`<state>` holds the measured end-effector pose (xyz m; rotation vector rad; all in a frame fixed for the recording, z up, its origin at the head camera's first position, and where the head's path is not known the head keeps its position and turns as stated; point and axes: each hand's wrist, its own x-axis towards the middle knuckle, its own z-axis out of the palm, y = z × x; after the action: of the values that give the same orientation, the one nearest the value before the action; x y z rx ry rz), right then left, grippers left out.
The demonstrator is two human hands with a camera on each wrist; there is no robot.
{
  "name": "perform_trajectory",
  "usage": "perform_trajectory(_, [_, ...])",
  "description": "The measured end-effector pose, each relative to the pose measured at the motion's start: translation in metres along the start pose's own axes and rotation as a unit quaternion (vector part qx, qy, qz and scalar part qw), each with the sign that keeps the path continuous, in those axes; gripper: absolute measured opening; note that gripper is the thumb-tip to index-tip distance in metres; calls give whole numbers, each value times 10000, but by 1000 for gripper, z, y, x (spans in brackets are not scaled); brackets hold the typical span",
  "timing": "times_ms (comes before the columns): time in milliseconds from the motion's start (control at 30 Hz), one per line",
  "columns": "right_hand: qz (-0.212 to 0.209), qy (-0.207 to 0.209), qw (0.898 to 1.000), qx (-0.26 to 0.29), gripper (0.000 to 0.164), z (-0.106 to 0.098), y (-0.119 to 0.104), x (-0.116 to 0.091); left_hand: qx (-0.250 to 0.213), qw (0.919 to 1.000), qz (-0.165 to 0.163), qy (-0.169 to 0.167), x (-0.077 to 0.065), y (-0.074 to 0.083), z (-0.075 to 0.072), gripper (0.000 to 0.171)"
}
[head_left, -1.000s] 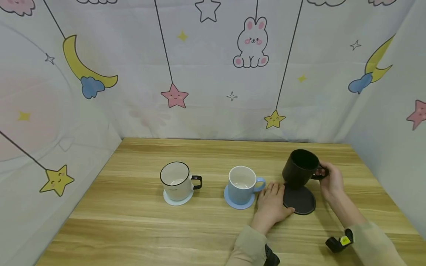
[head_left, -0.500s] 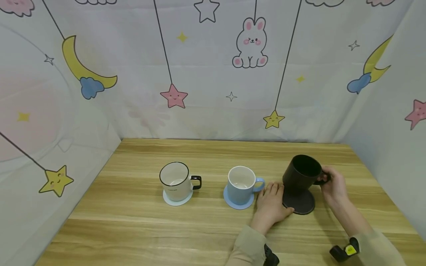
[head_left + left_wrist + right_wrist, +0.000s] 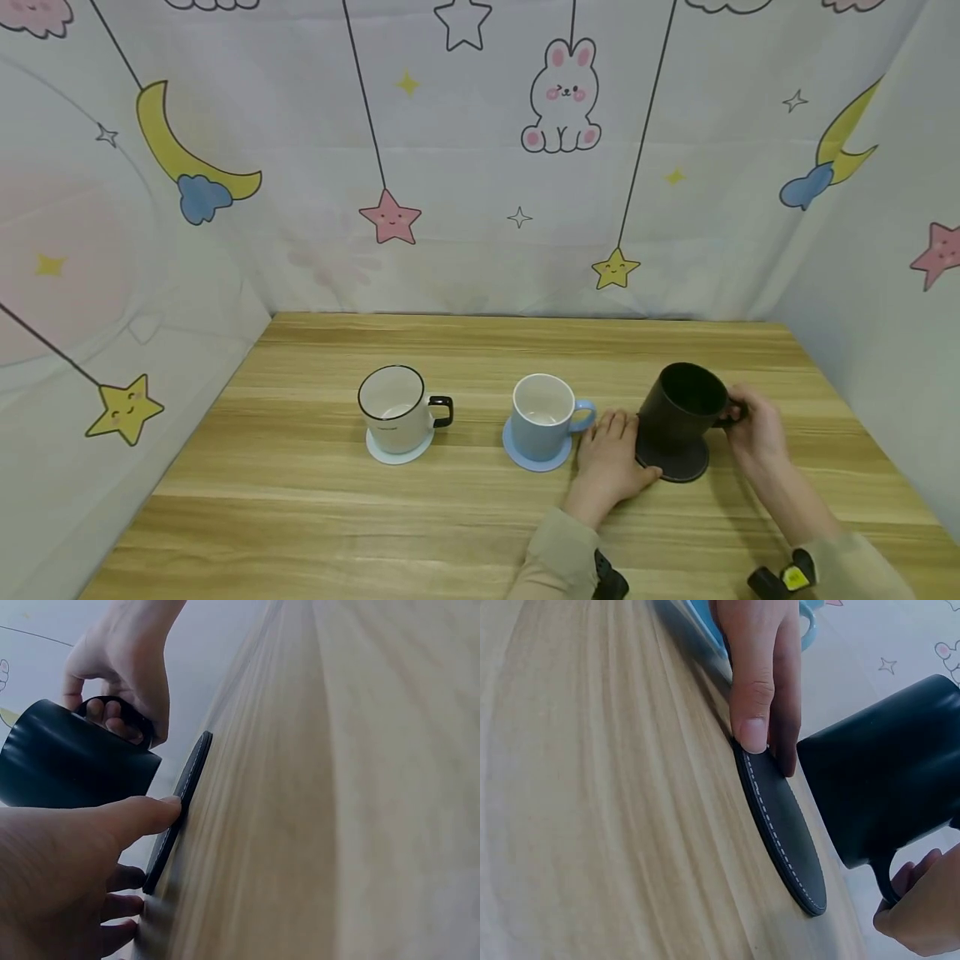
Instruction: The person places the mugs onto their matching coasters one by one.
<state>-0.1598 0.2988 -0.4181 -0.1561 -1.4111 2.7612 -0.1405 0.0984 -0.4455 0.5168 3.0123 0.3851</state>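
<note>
My right hand grips a black mug by its handle, the fingers curled through it. Mug and hand are close above a round black coaster; both wrist views show a small gap between the mug's base and the coaster, which has pale stitching along its edge. My left hand rests at the coaster's left side, its thumb touching the edge and its fingers stretched out. Just left of those fingers stands a light blue mug on a blue coaster.
Further left, a white mug with a black rim and handle stands on a pale coaster. All sit on a wood-grain table. A white curtain printed with stars, moons and a rabbit encloses the back and sides.
My right hand has brought the black mug down and slightly to the right, closer over the black coaster. My left hand has stayed at the coaster's edge.
</note>
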Motion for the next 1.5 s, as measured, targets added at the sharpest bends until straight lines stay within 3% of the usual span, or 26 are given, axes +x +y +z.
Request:
perform_trajectory(567, [66,105,9992,-389,48,-7,6,-8,-37,10000,-5,-3,0,0,1,76])
perform_trajectory(1500, [289,116,9992,-257,46,-13,9,-12,9,10000,33,1,1,-1,2,75])
